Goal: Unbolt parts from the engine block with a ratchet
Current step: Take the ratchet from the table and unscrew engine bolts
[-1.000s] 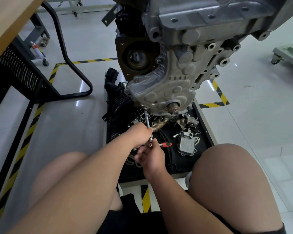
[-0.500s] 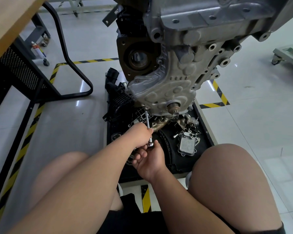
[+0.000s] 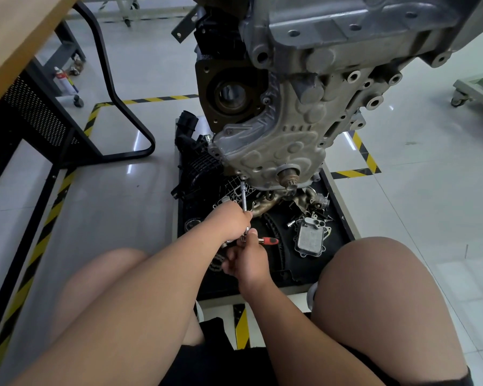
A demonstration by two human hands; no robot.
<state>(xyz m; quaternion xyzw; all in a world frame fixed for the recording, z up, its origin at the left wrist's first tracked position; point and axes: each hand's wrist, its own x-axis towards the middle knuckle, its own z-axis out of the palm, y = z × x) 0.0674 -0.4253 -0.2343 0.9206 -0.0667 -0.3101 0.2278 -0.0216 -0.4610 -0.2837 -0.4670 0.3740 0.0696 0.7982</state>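
Note:
A grey engine block (image 3: 304, 112) hangs over a black tray (image 3: 338, 207). A thin steel extension bar (image 3: 243, 195) runs from a bolt at the lower left edge of the engine's front cover down to the ratchet. My left hand (image 3: 229, 221) curls round the lower part of the bar near the ratchet head. Just below it, my right hand (image 3: 248, 260) grips the ratchet's handle, whose red end (image 3: 271, 240) sticks out to the right. The ratchet head is hidden between my hands.
The tray holds removed parts: a silver finned cooler (image 3: 310, 238), a rusty manifold (image 3: 265, 204), a black plastic intake part (image 3: 195, 165) and loose bolts. My knees flank the tray. A black-framed bench (image 3: 117, 87) stands at the left, a wheeled cart (image 3: 474, 87) at the far right.
The red handle end was out to the right, swung in under my right hand, and now sticks out to the right again. My left hand stayed on the bar.

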